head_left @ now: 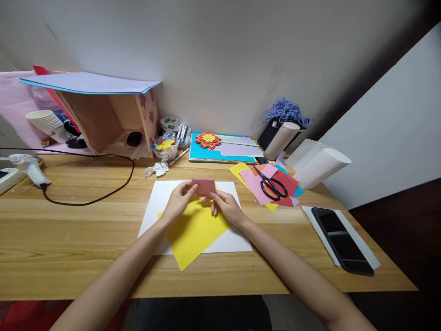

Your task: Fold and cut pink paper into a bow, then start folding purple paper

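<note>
Paper (204, 188), small and pink, spans the gap between both hands as I watch through the head view. I have the left hand (181, 198) pinching it at its left side, thumb against fingertips. I have the right hand (227, 206) gripping its near right corner between thumb and forefinger, the other fingers loosely bent below. I cannot tell whether those lower fingers touch the yellow sheet (195, 232) under them. It lies turned at an angle over a white sheet (149, 219), its nearest corner reaching past that onto the table (86, 239).

Beyond the fingers I see a layered flower (208, 140) on blue card (206, 155), beside lilac strips (241, 149). Left of the flower stand pens (182, 132) and a tub (166, 151) of scraps, with crumpled tissue (158, 169) nearer the left fingers. Right of the right fingers, black-handled scissors (272, 186) lie open on coloured scraps (253, 186); farther right I see a phone (341, 239) on white paper. Well left of the left fingers are an open box (113, 117) and a glue gun (30, 169) with its black cord.
</note>
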Available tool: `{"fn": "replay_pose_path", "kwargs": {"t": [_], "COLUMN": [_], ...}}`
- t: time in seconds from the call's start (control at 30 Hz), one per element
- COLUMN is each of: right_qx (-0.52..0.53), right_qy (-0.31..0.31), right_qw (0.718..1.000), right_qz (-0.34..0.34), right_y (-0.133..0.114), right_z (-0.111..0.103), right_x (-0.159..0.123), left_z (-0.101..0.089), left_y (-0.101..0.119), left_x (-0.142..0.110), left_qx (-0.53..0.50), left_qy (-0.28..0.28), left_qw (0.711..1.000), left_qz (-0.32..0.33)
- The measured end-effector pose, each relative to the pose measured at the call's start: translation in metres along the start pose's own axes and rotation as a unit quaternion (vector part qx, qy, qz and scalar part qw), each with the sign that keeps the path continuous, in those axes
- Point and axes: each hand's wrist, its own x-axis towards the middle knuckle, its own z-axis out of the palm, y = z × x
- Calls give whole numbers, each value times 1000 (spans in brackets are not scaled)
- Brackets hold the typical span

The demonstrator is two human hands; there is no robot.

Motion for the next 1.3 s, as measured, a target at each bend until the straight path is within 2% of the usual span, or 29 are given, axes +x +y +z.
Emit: {"fn": "replay_pose_path", "kwargs": {"t": [0.1,0.17,0.27,0.37,0.5,0.7,0.83,1.0,1.2,1.3], "right_qx": [-76,-135,-190,-212,-191,-142,-139,-150,-167,-183], "right_qy": [90,117,89,61,53,86,100,116,121,132], "right_qw": [991,980,968,963,971,983,982,979,975,971], "right_qz": [-56,-91,-137,-157,-136,-84,-75,-76,-81,-75], "right_y": [-5,-8,-11,-13,-17,-19,-22,-28,-27,-23], "right_z": [3,5,10,14,15,12,11,11,10,9], "right_x": [-4,-7,-10,-13,-15,-16,-16,-16,-15,-14], "left_z": [7,12,17,16,13,13,13,13,13,14], "left_y": [2,6,15,19,16,11,12,11,13,15], "left_x": [-5,-10,-17,-18,-13,-12,-14,-14,-14,-15], "left_qx": [-34,-86,-155,-162,-135,-98,-99,-86,-76,-89], "left_qy": [-27,-77,-136,-137,-137,-143,-159,-153,-153,-170], "left_qw": [998,991,975,974,977,980,977,979,980,975], "left_qz": [-51,-74,-78,-79,-93,-102,-107,-101,-103,-107]}}
